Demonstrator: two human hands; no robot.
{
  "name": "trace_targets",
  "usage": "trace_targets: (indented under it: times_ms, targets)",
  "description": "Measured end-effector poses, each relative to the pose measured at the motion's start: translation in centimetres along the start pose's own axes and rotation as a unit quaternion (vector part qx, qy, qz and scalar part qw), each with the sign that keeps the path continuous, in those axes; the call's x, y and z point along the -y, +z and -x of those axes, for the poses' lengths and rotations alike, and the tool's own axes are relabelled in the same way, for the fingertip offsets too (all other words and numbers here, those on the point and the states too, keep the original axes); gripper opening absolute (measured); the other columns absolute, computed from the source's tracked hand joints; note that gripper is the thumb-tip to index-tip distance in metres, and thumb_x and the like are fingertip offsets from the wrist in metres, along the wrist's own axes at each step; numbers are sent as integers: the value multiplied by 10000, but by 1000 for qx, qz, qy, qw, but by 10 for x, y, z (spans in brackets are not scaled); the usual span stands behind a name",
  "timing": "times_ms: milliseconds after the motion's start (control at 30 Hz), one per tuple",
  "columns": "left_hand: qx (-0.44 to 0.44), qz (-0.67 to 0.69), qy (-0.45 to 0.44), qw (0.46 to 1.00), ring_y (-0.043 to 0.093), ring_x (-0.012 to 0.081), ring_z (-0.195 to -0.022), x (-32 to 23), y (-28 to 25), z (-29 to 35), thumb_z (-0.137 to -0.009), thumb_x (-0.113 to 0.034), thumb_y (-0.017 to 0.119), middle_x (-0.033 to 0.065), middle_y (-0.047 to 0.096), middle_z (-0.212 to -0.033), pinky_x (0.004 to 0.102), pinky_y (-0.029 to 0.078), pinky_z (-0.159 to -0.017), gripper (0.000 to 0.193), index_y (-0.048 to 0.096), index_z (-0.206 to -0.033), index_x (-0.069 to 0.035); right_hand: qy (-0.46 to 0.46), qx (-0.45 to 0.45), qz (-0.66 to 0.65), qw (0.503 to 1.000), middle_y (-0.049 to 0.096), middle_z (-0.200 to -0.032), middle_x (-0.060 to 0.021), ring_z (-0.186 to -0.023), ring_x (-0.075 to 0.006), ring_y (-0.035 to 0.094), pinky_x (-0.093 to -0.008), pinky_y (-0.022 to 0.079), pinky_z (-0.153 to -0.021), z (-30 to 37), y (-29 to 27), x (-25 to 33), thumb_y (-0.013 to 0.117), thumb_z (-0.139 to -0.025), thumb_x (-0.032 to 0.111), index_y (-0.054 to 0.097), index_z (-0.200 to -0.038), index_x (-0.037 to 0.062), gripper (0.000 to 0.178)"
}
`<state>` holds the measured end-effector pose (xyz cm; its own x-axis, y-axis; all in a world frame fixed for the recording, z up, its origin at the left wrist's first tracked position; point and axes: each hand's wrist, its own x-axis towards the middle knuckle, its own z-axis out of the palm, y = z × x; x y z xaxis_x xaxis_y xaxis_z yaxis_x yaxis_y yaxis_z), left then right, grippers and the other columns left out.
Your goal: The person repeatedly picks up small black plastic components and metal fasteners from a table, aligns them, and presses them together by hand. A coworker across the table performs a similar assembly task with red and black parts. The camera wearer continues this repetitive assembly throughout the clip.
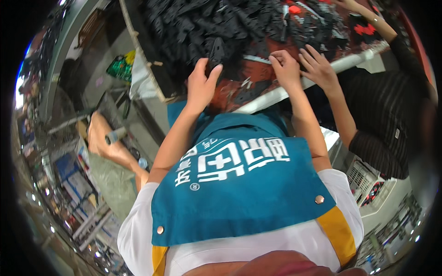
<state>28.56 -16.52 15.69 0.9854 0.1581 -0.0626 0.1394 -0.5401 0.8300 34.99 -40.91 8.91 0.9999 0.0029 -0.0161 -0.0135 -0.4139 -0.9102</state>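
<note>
My left hand (201, 85) is raised at the near edge of a reddish-brown table (251, 76), with thumb and fingers closed on a flat black plastic part (216, 53). A big heap of similar black plastic parts (216, 23) covers the table beyond it. Over to the right, my right hand (285, 68) rests on the table with its fingers curled down, the fingertips by a thin pale strip (256, 59); whether it grips anything is hidden. A co-worker's hand (318, 69) lies right beside my right hand. I wear a teal apron (239, 184).
A white pipe (294, 85) runs along the table's near edge. The co-worker in a black striped top (382, 124) sits at the right. A few red parts (366, 28) lie at the far right. A white crate (368, 179) is lower right, another person's bare leg (110, 149) at left.
</note>
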Motion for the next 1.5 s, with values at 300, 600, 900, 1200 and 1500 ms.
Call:
trace_targets:
  times_ms: [300,600,900,1200,1500]
  targets:
    - [89,281,-160,942,511,39,-740,37,-6,27,-900,-168,619,-13,582,-827,203,426,-680,194,563,-992,-6,-187,203,189,943,562,-886,-73,-942,-286,535,-374,457,-803,32,29,23,666,-752,41,636,-942,98,201]
    - [101,305,-134,938,449,27,-710,36,-4,28,-914,-186,605,-39,528,-789,198,379,-642,187,556,-1022,-42,-255,264,268,891,538,-939,-74,-951,-279,526,-377,449,-798,26,32,35,644,-729,-11,620,-955,89,249]
    - [90,266,-33,959,524,75,-650,23,0,31,-918,-93,546,79,613,-937,212,423,-522,602,252,-1443,-109,-172,251,195,933,596,-831,-107,-818,-254,565,-361,470,-734,17,21,27,633,-764,19,596,-870,30,113]
    - [93,217,-27,971,547,135,-950,31,12,32,-917,-84,552,115,597,-1050,261,433,-844,699,120,-1467,-66,54,219,-70,972,632,-773,-41,-720,-102,559,-255,451,-673,22,12,22,631,-869,119,615,-940,-3,142]
    - [108,386,-106,910,562,133,-923,32,18,33,-854,-19,581,64,595,-977,267,447,-838,301,495,-1142,7,140,246,-268,921,641,-850,-34,-749,-82,569,-221,450,-669,27,16,42,629,-871,102,630,-972,-7,149]
